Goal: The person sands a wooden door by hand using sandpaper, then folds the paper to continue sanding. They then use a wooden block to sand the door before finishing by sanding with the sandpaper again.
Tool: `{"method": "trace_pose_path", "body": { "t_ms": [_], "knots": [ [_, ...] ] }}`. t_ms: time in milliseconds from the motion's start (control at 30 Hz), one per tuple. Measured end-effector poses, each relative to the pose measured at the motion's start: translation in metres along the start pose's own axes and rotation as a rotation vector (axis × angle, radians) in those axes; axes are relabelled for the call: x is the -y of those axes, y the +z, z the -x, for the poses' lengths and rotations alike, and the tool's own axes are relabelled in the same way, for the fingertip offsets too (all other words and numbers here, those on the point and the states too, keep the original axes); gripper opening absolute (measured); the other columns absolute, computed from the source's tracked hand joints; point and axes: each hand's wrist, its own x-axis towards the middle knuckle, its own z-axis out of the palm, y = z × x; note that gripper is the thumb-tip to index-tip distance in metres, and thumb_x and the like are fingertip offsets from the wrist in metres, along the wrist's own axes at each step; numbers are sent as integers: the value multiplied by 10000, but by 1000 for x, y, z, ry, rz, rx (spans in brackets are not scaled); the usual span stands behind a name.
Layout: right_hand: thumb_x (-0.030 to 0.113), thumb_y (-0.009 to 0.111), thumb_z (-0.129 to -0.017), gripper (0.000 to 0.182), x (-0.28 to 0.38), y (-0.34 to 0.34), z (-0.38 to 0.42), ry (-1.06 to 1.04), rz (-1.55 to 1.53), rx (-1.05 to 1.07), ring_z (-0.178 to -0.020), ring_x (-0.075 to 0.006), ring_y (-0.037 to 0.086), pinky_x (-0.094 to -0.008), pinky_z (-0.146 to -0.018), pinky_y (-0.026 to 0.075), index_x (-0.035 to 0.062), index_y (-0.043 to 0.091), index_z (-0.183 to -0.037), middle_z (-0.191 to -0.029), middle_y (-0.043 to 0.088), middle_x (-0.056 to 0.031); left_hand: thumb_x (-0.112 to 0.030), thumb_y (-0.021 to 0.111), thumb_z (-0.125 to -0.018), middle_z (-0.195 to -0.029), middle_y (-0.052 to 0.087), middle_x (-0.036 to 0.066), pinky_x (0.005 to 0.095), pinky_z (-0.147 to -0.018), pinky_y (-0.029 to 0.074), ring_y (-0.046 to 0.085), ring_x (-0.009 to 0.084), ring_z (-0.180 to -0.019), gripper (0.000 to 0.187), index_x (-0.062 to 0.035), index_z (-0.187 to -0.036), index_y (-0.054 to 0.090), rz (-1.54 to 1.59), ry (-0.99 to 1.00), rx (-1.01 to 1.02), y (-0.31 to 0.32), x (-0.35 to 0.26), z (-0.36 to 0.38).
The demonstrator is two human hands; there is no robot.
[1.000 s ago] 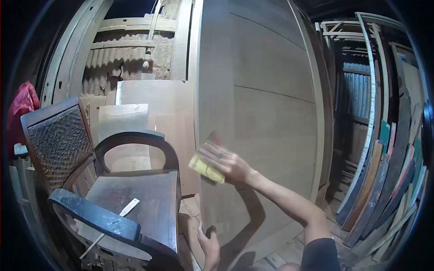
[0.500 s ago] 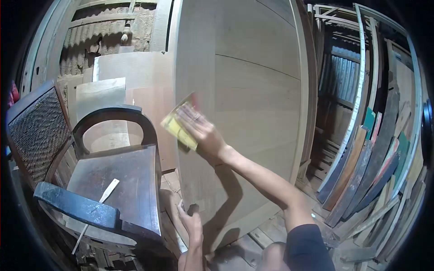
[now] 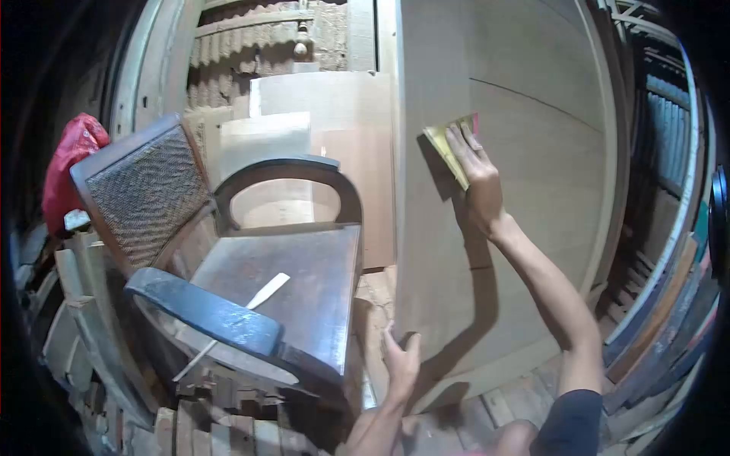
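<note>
My right hand [image 3: 477, 171] presses a folded yellow sheet of sandpaper [image 3: 445, 148] against the face of a tall wooden panel [image 3: 547, 159]. The fingers lie over the sheet, and a pink edge shows at its upper right corner. Lower down, my left hand [image 3: 401, 365] grips the panel's left edge, with the thumb on the face side and the fingers around the edge. The panel stands upright and leans slightly, with a thin dark line across its upper part.
Left of the panel is a dark wooden armchair [image 3: 204, 304] with a woven back. A pale flat stick [image 3: 268, 291] lies across its seat and under the armrest. A red bag [image 3: 72, 171] sits behind it. Boards [image 3: 661, 311] lean at the right, and plain sheets [image 3: 334, 102] stand behind.
The view has turned left, so everything sits farther right. My right hand has moved up the panel with the sandpaper. My left hand stays at the panel's edge.
</note>
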Motion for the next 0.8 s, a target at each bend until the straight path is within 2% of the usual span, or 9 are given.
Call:
{"method": "trace_pose_path", "body": {
  "t_ms": [133, 233, 367, 400, 500, 633, 700, 767, 800],
  "knots": [
    [40, 661, -800, 501, -5, 7, 28, -492, -15, 222, -1270, -411, 561, -468, -1084, 466, -64, 600, -1287, -1299, 623, -250, -148, 715, -846, -1292, 552, 220, 427, -1027, 428, 554, 317, -1197, 600, 19, -1359, 453, 121, -19, 33, -4, 2, -3],
    [74, 638, -841, 442, 3, 1, 21, 27, -15, -54, -1266, -387, 574, -462, -1079, 472, -52, 620, -1264, -1277, 643, -229, -112, 720, -832, -1266, 571, 209, 403, -1015, 437, 566, 298, -1180, 597, 13, -1354, 458, 1, 51, -20, 1, 24, -10],
    [70, 664, -835, 408, 14, 16, 65, -551, -46, 205, -1230, -337, 613, -462, -1096, 466, -24, 649, -1231, -1275, 661, -176, -84, 718, -813, -1262, 579, 219, 390, -1037, 423, 564, 313, -1191, 616, 21, -1359, 454, 126, 61, -9, 4, 3, 0],
    [58, 649, -849, 378, 4, 15, 59, -538, -140, 181, -1241, -302, 608, -450, -1102, 468, -15, 656, -1219, -1281, 663, -152, -74, 719, -804, -1285, 568, 231, 388, -1071, 397, 547, 330, -1219, 644, 27, -1378, 445, 31, 69, 2, 0, 29, -6],
    [17, 633, -828, 391, 9, -12, 35, 181, -241, -12, -1261, -326, 596, -453, -1093, 468, -49, 657, -1213, -1272, 656, -206, -68, 665, -881, -1243, 569, 143, 355, -982, 449, 569, 219, -1117, 534, 5, -1363, 449, -99, 148, -51, 1, 35, -10],
    [23, 634, -837, 401, 8, 9, 80, -424, -58, 197, -1298, -305, 571, -467, -1099, 458, -52, 652, -1231, -1313, 630, -217, -106, 659, -898, -1291, 549, 159, 358, -1008, 430, 553, 244, -1167, 537, 17, -1373, 441, -42, 121, 3, -1, 16, -11],
    [-7, 644, -820, 425, -5, 6, 77, -387, -112, 211, -1277, -323, 585, -457, -1089, 463, -50, 646, -1243, -1285, 645, -221, -126, 691, -860, -1319, 550, 219, 396, -1091, 372, 518, 316, -1257, 589, 56, -1364, 447, 67, 75, 15, -2, 15, -8],
    [-41, 658, -795, 469, -4, -2, 63, 149, -253, 34, -1257, -346, 592, -441, -1080, 464, -58, 626, -1263, -1280, 641, -234, -89, 654, -900, -1286, 546, 139, 358, -1034, 410, 541, 232, -1177, 547, -7, -1391, 429, -49, 33, -1, -2, 18, -10],
    [-61, 666, -779, 493, 2, 1, 58, 151, -104, -88, -1231, -354, 605, -424, -1047, 489, -74, 609, -1268, -1277, 638, -241, -87, 656, -894, -1290, 544, 142, 359, -1039, 405, 536, 230, -1184, 560, -6, -1397, 425, -51, 60, 1, 0, 16, -8]
  ]
}}
